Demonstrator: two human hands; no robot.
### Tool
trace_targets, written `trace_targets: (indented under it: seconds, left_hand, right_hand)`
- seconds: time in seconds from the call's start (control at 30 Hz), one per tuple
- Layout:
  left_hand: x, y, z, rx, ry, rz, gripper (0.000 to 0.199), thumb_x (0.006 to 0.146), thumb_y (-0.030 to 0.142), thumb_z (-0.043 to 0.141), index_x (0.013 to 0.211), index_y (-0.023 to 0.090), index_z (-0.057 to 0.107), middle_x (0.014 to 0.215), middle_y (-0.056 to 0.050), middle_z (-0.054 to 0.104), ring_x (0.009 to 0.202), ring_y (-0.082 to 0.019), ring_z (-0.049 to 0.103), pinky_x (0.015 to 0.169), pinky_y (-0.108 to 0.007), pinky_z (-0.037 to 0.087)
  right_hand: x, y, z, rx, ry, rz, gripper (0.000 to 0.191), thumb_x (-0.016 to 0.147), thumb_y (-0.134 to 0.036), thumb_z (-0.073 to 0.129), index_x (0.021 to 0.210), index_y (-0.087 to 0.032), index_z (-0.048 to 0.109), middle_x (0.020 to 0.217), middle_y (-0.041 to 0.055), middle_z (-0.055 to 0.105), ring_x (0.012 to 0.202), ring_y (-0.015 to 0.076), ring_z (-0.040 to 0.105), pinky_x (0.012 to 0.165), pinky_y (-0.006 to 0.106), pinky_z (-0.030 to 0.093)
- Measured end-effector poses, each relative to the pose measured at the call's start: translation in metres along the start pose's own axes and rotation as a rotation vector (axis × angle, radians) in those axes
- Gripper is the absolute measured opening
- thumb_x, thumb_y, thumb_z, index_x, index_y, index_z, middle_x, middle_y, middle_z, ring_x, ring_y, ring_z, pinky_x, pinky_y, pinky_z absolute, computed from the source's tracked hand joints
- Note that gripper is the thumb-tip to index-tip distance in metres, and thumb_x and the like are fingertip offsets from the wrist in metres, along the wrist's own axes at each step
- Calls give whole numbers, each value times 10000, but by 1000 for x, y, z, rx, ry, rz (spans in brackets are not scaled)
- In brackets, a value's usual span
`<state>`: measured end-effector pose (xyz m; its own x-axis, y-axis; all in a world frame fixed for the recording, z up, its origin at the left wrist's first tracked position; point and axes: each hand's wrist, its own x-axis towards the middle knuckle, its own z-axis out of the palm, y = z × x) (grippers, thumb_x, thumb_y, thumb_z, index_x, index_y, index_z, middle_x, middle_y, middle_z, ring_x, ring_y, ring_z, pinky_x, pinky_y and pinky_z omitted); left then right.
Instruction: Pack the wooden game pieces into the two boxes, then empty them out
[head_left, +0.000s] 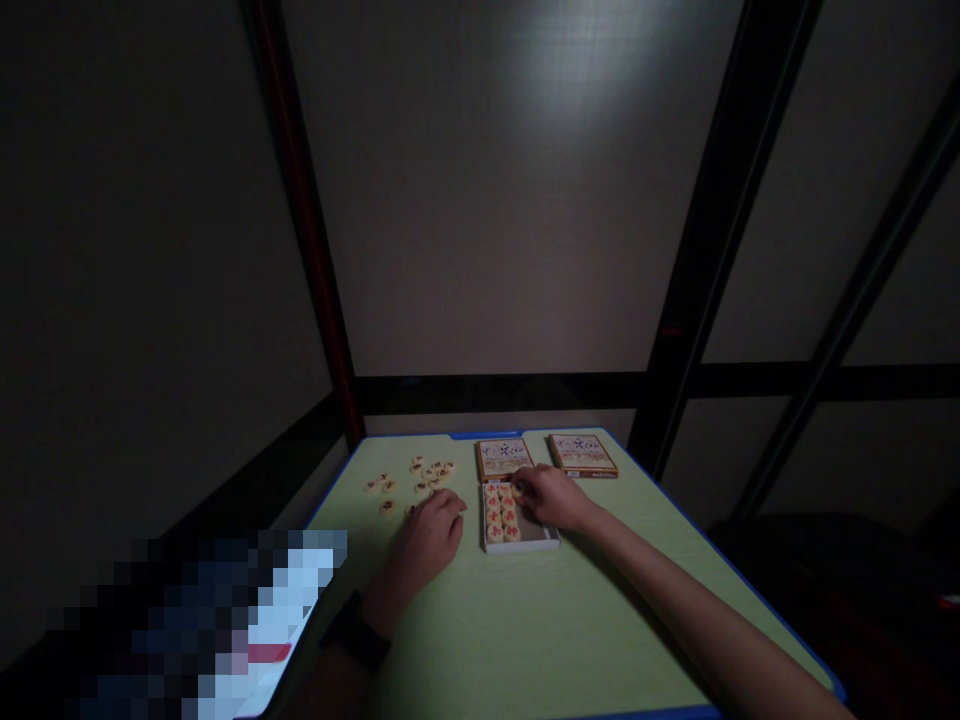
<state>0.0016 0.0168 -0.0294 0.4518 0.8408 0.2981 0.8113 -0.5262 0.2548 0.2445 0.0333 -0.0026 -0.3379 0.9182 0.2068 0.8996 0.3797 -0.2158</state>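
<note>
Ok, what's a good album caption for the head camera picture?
Right hand at an open box of red-marked discs, left hand near loose discs on a green table.

Loose pieces (pixel 429 472) left of tray (pixel 523 547)

Open room is stretching across the near table (pixel 510 640); loose discs (pixel 388 508) are crowding the far left, and a closed box (pixel 504 457) is blocking the tray's (pixel 523 547) far side.

Round red-marked pieces (pixel 493 518) in columns inside open box (pixel 523 547)
</note>
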Motion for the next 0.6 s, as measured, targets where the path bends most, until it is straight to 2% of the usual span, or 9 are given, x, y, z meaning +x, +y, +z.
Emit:
trace_targets:
  seconds: [0.23, 0.6]
  left_hand:
    - [1, -3, 3, 2, 7, 9, 254, 896, 135, 438, 1000, 183, 665, 1055, -68, 659, 995, -185, 632, 934, -299, 476]
    - [0, 1, -1, 3, -6, 11, 247, 891, 137, 445, 985, 180, 669, 1047, -71, 655, 1011, -189, 623, 937, -304, 473]
  right_hand:
    - [0, 1, -1, -18, -4, -6, 245, 818, -216, 599, 1046, -198, 687, 914, 84, 704, 845, 203, 630, 701, 250, 406]
    - [1, 0, 0, -16, -8, 13, 259, 833, -253, 592, 1071, -214, 685, 927, 72, 714, 862, 203, 631, 707, 253, 401]
